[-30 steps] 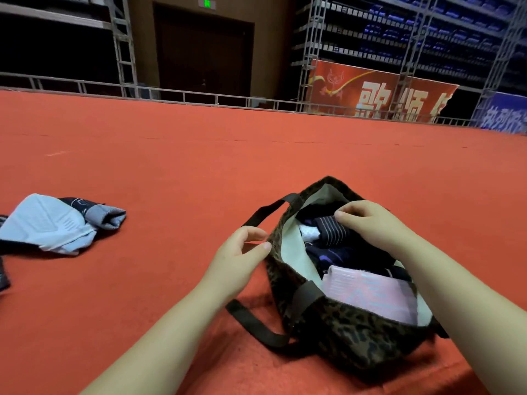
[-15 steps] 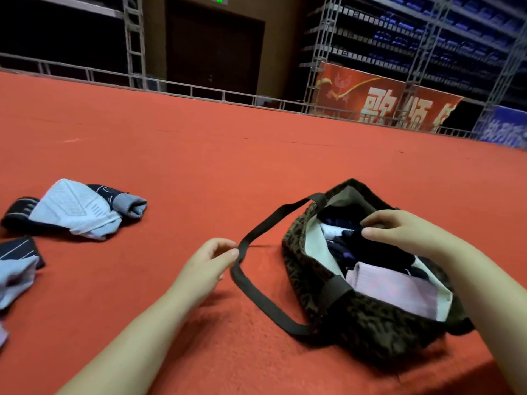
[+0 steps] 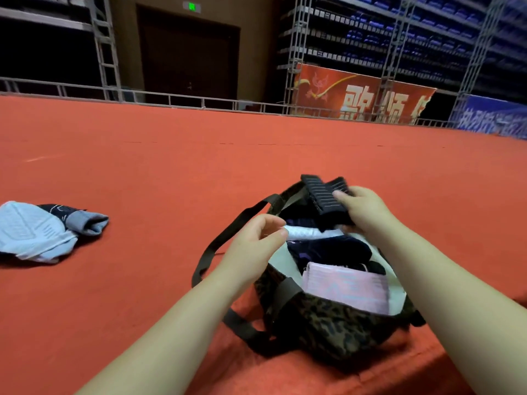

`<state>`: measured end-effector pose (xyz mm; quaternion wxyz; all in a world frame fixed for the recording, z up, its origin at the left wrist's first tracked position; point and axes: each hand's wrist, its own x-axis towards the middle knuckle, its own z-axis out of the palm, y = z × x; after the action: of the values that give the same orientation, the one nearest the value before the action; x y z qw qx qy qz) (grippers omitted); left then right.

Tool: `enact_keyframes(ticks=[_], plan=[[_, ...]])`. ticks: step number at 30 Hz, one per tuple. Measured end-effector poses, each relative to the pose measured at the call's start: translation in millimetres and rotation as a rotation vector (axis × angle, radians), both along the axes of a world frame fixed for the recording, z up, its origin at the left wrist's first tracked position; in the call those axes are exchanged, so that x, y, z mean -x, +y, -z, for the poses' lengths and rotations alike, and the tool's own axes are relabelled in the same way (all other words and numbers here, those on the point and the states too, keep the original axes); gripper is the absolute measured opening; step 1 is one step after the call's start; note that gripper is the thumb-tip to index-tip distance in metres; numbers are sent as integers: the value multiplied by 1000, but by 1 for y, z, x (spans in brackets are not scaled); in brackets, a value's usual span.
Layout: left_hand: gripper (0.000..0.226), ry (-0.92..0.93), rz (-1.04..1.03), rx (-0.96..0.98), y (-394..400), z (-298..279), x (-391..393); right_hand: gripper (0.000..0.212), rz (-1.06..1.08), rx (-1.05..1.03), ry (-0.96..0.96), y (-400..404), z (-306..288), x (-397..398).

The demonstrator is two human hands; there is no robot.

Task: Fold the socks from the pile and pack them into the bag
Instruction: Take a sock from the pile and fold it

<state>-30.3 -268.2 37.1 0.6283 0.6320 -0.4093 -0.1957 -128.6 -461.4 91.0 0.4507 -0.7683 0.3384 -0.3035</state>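
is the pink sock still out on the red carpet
No, the pink folded sock lies inside the leopard-print fabric bag.

We are in a large indoor arena or sports hall. Tiered rows of blue seats (image 3: pixel 427 32) rise behind metal scaffolding (image 3: pixel 291 47), banners (image 3: pixel 362 98) hang along a railing (image 3: pixel 171 99), and a wide red carpet (image 3: pixel 171 155) stretches towards a dark double door (image 3: pixel 188 52) under a green exit sign (image 3: pixel 192 7).

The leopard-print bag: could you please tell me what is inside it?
Inside the leopard-print bag show a pink folded sock, dark socks and a white one. Whatever lies beneath them is covered. The right hand grips a black striped sock above the opening.
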Motion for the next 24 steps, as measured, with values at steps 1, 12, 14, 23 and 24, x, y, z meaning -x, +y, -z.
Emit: enact_keyframes(ticks=[1,12,14,23,24], plan=[[14,-30,-10,8,-6,-1,3,21,3,56,170,-6,5,-3],[15,-693,74,-576,-66,-6,15,19,17,564,458,-44,48,13],[31,-657,109,-595,-69,-3,13,33,-18,438,490,-45,48,20],[26,-212,21,-143,-12,1,-23,26,-148,430,284,29,5,2],[24,-175,-21,-103,1,6,-31,25,-209,407,269,46,2,-9]])
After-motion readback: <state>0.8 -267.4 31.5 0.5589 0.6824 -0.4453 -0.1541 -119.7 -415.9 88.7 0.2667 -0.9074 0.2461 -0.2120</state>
